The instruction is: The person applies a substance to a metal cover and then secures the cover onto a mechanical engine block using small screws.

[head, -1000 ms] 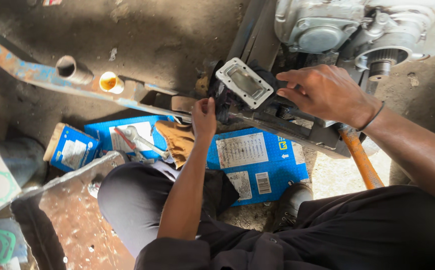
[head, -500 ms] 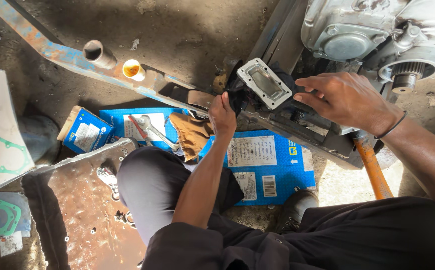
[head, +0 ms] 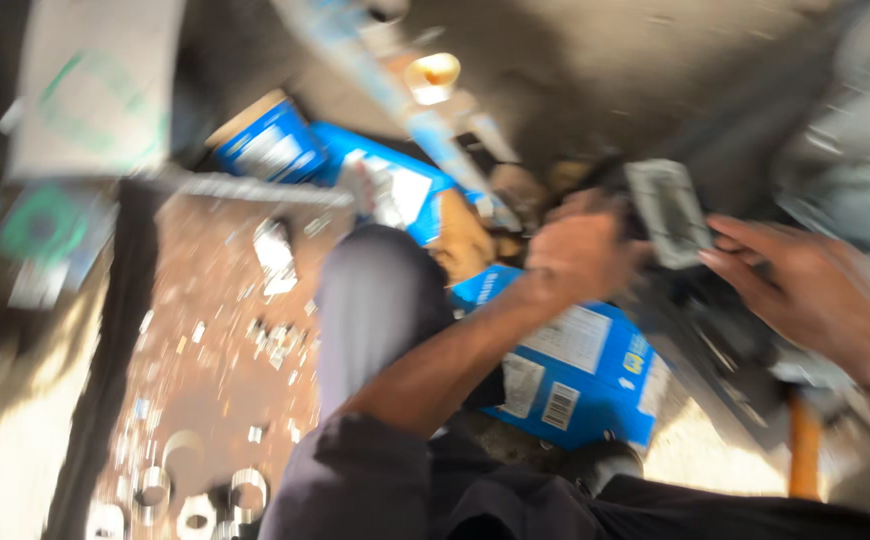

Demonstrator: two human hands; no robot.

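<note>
Bare, dusty grey concrete floor (head: 595, 70), much blurred. Laid directly on it: a large blue cardboard box (head: 575, 375) with white labels; two smaller blue cartons (head: 270, 145) side by side; a rusty brown metal tray (head: 210, 350) scattered with small silvery rings and washers; a white sheet with green gasket outlines (head: 90, 85) at the upper left.

- Two hands: the left hand (head: 580, 255) at the centre of the frame, the right hand (head: 805, 290) at the right edge.
- One grey rectangular cover plate (head: 667, 212) between them.
- Three blue boxes: a small blue box (head: 270, 145) at upper left, a flat blue box (head: 395, 190) beside it, a large blue box (head: 585, 370) at lower centre.
- One yellowish cup (head: 433, 75) at top centre.
- One orange handle (head: 805, 450) at lower right.
- One brown tray (head: 205, 340) at left, holding several small metal rings (head: 195, 500); too blurred to count exactly.
</note>
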